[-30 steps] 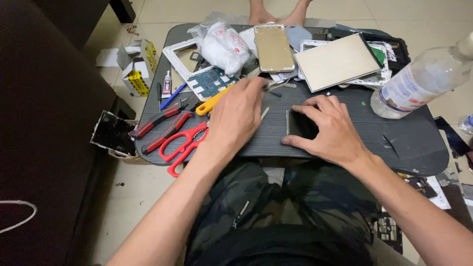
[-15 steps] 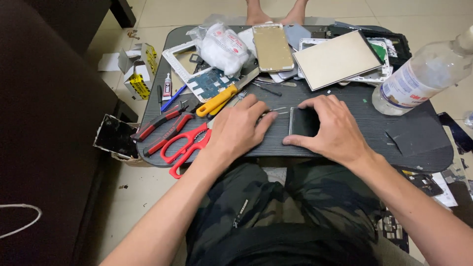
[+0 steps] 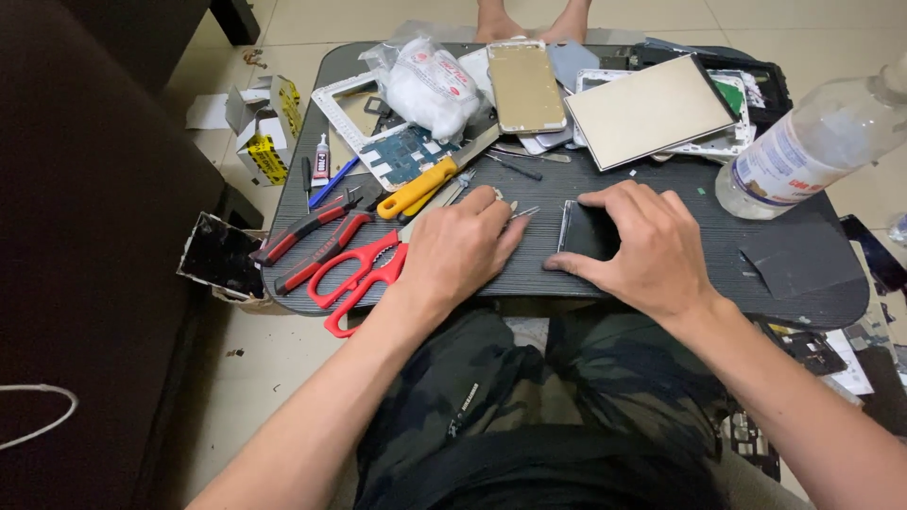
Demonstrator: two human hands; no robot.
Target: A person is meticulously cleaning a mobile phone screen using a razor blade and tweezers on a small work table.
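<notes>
Right hand (image 3: 652, 247) lies flat, fingers spread, pinning a small dark glossy phone panel (image 3: 588, 231) to the bench (image 3: 812, 283). Left hand (image 3: 460, 247) rests palm down just beside it, fingers loosely curled over thin metal tweezers (image 3: 522, 213) whose tips poke out toward the panel; a firm pinch cannot be confirmed.

Judgement: steady downward pressure on the panel and a low tool angle would serve best.

Outward: red-handled scissors (image 3: 354, 274), red-gripped pliers (image 3: 307, 241), yellow-handled knife (image 3: 430, 182), gold phone shell (image 3: 525, 87), matte beige rectangular sheet (image 3: 647, 110), clear plastic bottle (image 3: 812, 151). Bench top is dark, wood-grained, rounded.
</notes>
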